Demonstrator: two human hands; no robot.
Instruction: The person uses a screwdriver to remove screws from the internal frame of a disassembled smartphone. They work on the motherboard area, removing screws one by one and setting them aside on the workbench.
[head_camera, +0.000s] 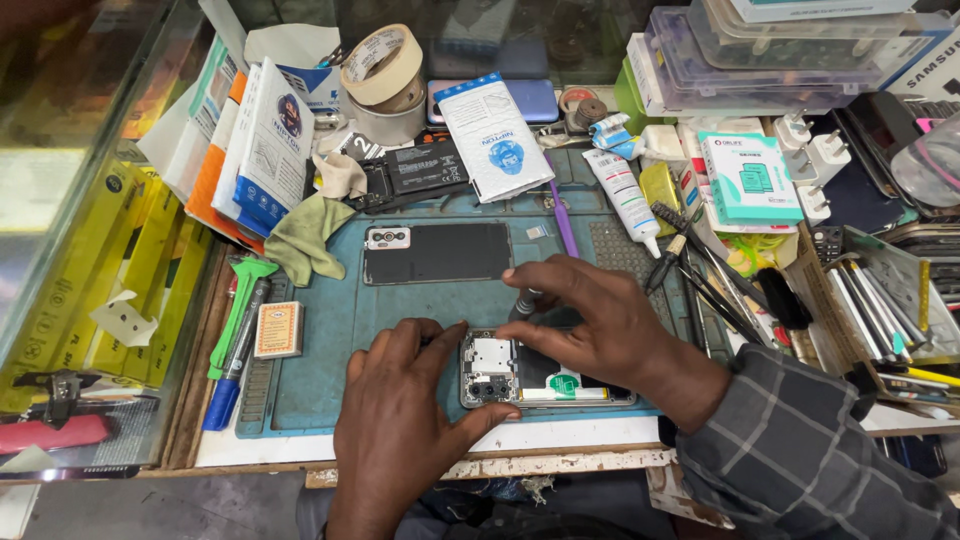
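An opened phone (500, 368) lies face down on the blue work mat (330, 330), its inner parts and camera module showing. My left hand (400, 410) rests on the mat and braces the phone's left end with thumb and fingers. My right hand (590, 320) reaches over the phone from the right and pinches a small dark screwdriver (523, 302) held upright over the phone's upper edge. The phone's dark back cover (437, 252) lies apart on the mat, farther back.
Tweezers and picks (700, 275) lie right of the mat, with a white glue tube (622, 195) and purple pry tool (563, 222) behind. Tape rolls (385, 75), boxes, a green cloth (305, 240) and a spare battery (425, 165) crowd the back. Green and blue tools (235, 330) lie left.
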